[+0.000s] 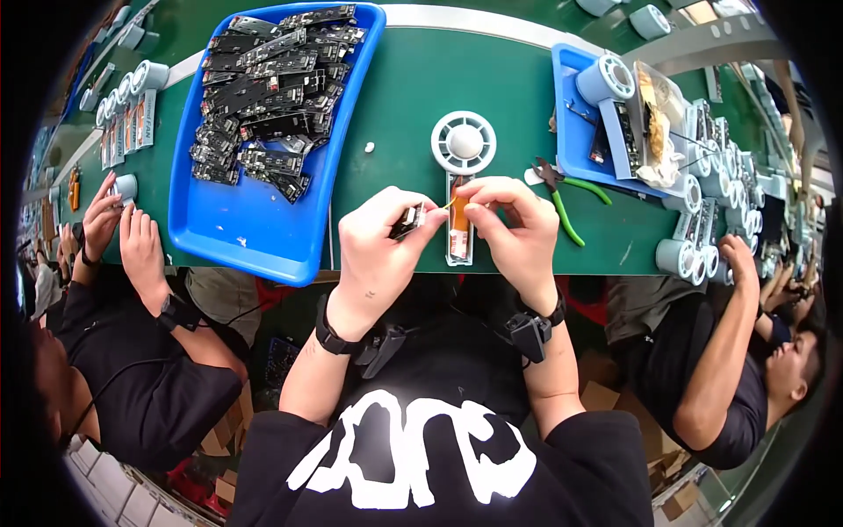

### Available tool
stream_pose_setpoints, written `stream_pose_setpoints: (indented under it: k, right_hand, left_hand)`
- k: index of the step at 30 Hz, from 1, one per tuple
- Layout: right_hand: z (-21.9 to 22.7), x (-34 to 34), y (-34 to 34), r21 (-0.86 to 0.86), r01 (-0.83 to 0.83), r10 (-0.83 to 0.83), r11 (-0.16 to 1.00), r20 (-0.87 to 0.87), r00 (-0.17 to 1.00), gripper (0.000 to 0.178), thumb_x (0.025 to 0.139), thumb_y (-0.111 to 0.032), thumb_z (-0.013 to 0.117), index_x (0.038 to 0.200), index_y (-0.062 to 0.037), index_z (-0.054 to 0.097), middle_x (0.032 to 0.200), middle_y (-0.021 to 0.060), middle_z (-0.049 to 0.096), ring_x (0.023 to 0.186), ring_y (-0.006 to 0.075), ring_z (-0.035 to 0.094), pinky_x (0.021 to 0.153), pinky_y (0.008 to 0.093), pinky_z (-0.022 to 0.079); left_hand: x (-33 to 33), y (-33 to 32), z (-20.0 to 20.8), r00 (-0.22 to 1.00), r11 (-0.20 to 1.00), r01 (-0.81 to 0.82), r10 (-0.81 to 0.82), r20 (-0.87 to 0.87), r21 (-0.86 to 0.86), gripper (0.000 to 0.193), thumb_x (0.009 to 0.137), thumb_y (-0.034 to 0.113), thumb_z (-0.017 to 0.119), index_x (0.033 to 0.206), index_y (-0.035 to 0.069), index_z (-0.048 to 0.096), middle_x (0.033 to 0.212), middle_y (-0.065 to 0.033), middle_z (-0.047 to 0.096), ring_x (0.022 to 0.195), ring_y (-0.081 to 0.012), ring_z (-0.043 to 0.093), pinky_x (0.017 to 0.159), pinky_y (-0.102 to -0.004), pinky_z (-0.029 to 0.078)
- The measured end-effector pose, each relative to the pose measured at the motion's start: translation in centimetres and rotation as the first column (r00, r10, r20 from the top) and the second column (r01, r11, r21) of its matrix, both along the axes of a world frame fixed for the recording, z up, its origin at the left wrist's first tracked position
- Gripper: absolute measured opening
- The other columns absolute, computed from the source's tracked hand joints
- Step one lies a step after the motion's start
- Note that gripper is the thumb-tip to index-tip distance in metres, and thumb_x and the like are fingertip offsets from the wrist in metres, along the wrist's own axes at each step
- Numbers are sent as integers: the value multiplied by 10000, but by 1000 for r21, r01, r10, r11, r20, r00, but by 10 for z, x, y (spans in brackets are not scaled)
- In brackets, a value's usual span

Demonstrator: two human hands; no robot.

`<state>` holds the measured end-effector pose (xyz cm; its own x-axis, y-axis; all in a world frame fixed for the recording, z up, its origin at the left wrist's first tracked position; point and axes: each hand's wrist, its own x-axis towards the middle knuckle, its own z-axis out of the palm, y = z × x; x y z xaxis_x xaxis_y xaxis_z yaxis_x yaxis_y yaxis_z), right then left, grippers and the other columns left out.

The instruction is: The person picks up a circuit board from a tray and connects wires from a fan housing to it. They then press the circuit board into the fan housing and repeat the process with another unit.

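A handheld fan (464, 123) with a round, pale-blue vented head lies on the green table in front of me, its handle toward me. The handle (459, 260) is uncovered and holds an orange and white part that looks like a battery cell (459, 230). Pinched in my left hand (373, 241) is a small black circuit board (407, 221), just left of the handle. A thin yellow wire (450, 204) runs between my fingertips. My right hand (520, 230) has thumb and forefinger together over the handle's right side; what they pinch is too small to make out.
At left, a blue tray (255, 250) carries a heap of black circuit boards. Green-handled cutters (566, 211) lie right of the fan, before a second blue tray (572, 158) with parts. Co-workers sit on both sides; several fan housings (694, 255) stand at far right.
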<state>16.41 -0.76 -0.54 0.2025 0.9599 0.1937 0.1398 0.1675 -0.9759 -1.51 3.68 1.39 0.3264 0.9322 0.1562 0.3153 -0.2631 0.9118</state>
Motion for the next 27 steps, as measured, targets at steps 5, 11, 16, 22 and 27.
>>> stream_pose_setpoints:
  k: [5, 11, 16, 22, 27]
  right_hand:
    - [8, 2, 1, -149, 54, -89, 987, -243, 966, 124, 872, 59, 713, 987, 13, 723, 907, 74, 733, 700, 92, 627, 632, 222, 495]
    - [19, -1, 10, 22, -57, 54, 998, 105, 993, 128, 866, 58, 719, 985, 11, 728, 837, 54, 701, 674, 95, 607, 605, 227, 470]
    - [21, -4, 16, 29, -83, 75, 996, 218, 973, 134, 851, 53, 739, 977, 9, 732, 806, 52, 684, 663, 104, 598, 601, 237, 461]
    - [24, -19, 20, 14, -111, 106, 994, 202, 974, 125, 842, 53, 749, 956, 16, 717, 812, 59, 684, 669, 109, 604, 607, 241, 460]
    - [34, -51, 17, 8, -129, 123, 992, 243, 962, 104, 841, 51, 737, 930, 15, 697, 804, 64, 669, 672, 125, 605, 629, 263, 465]
  left_hand:
    - [2, -5, 5, 995, 987, -70, 79, 62, -142, 88, 902, 38, 779, 905, -5, 703, 780, 4, 648, 675, -54, 536, 600, -220, 417]
    - [8, -6, 6, 954, 929, -21, 129, 271, -369, 133, 949, 99, 758, 939, -14, 689, 788, 26, 621, 688, -47, 528, 606, -213, 399]
    - [5, -1, -2, 878, 859, 93, 167, 448, -503, 145, 979, 128, 720, 980, -17, 706, 749, 36, 607, 650, -7, 473, 573, -195, 363]
    - [-17, -4, -5, 689, 804, 244, 250, 681, -542, 233, 1046, 192, 612, 1033, -32, 677, 729, 47, 543, 615, -23, 425, 554, -219, 323]
    - [-40, -13, 14, 858, 874, -4, 252, 447, -485, 137, 1017, 108, 614, 1046, -6, 683, 821, 23, 618, 684, -24, 510, 603, -208, 409]
